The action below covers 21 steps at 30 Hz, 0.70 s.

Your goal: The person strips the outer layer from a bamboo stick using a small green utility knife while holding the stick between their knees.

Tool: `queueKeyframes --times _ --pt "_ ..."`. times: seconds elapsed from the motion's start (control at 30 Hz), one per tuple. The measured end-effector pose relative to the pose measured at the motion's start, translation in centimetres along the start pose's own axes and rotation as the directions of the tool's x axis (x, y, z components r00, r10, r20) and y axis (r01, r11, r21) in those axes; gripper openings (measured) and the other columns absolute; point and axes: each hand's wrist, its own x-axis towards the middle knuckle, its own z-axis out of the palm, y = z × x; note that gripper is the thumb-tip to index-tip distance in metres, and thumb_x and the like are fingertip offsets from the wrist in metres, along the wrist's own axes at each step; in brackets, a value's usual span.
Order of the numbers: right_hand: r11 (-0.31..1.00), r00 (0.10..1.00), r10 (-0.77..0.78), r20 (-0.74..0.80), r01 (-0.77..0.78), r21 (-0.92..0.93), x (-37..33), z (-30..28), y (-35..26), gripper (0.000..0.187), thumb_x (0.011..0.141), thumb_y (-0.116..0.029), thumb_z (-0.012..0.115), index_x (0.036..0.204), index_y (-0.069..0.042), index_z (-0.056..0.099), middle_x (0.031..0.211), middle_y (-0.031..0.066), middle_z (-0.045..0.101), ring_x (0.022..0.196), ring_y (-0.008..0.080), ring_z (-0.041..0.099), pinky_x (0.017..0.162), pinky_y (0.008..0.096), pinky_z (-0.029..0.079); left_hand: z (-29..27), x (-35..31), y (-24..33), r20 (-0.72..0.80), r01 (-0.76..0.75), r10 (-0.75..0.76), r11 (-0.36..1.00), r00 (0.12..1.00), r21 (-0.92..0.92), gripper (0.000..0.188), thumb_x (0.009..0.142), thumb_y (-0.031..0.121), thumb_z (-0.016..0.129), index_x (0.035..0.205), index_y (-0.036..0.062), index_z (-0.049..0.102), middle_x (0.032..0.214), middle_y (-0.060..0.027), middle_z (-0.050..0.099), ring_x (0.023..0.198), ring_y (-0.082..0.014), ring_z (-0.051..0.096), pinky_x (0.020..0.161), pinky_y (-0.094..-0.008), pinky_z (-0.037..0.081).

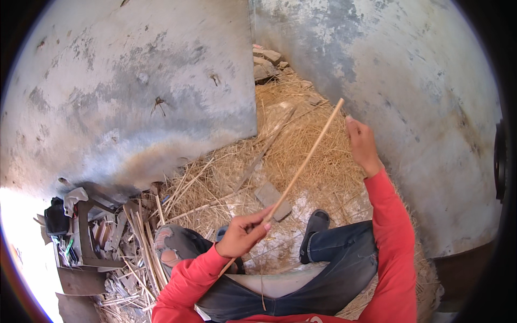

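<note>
A long, pale wooden stick [307,160] slants up and to the right in front of me. My left hand [242,234] pinches it at its lower part, and its lower end runs on under my left wrist. Near the stick's upper end, apart from it, is my right hand [363,144]. The right thumb and fingers are pressed together; whether they hold anything thin cannot be made out. Below the stick a grey block [266,196] lies on the ground. Left of the stick, a long flat brownish strip [265,151] rests on the shavings.
Straw-like shavings [301,124] cover the ground between two weathered grey walls [177,75]. Broken bricks [265,63] lie in the far gap. A bundle of thin strips [144,242] and a wooden frame [83,237] with a black bag [56,216] stand at left.
</note>
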Motion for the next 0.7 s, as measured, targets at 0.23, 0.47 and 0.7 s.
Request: queueKeyframes --times 0.23,0.47,0.7 --pt "0.961 0.769 -0.196 0.609 0.275 -0.038 -11.6 5.2 -12.8 0.062 0.098 -0.060 0.046 0.103 -0.003 0.071 0.072 0.0253 0.065 0.069 0.0439 0.067 0.066 0.0516 0.053 -1.0 0.9 -1.4 -0.115 -0.054 0.039 0.990 0.993 -0.129 0.045 0.099 0.006 0.062 0.143 0.0029 0.053 0.067 0.0068 0.048 0.056 -0.0010 0.040 0.050 -0.0198 0.032" --pt "0.996 0.917 -0.024 0.399 0.055 -0.065 -5.4 6.3 -8.1 0.060 0.101 -0.054 0.043 0.090 -0.001 0.069 0.063 0.0237 0.061 0.059 0.0419 0.063 0.059 0.0512 0.050 -0.9 0.0 0.0 -0.135 0.081 -0.105 0.981 0.985 -0.175 0.045 0.097 0.006 0.064 0.142 0.0037 0.054 0.065 0.0087 0.046 0.055 -0.0008 0.038 0.049 -0.0198 0.029" --pt "0.961 0.813 -0.252 0.525 0.273 0.039 -10.4 6.6 -10.7 0.055 0.098 -0.056 0.049 0.102 -0.006 0.071 0.064 0.0219 0.062 0.061 0.0416 0.065 0.060 0.0494 0.051 -1.0 0.5 -1.2 -0.193 0.000 -0.007 0.999 0.981 -0.038 0.042 0.096 0.006 0.067 0.137 0.0016 0.059 0.070 0.0114 0.045 0.063 0.0014 0.035 0.054 -0.0182 0.028"
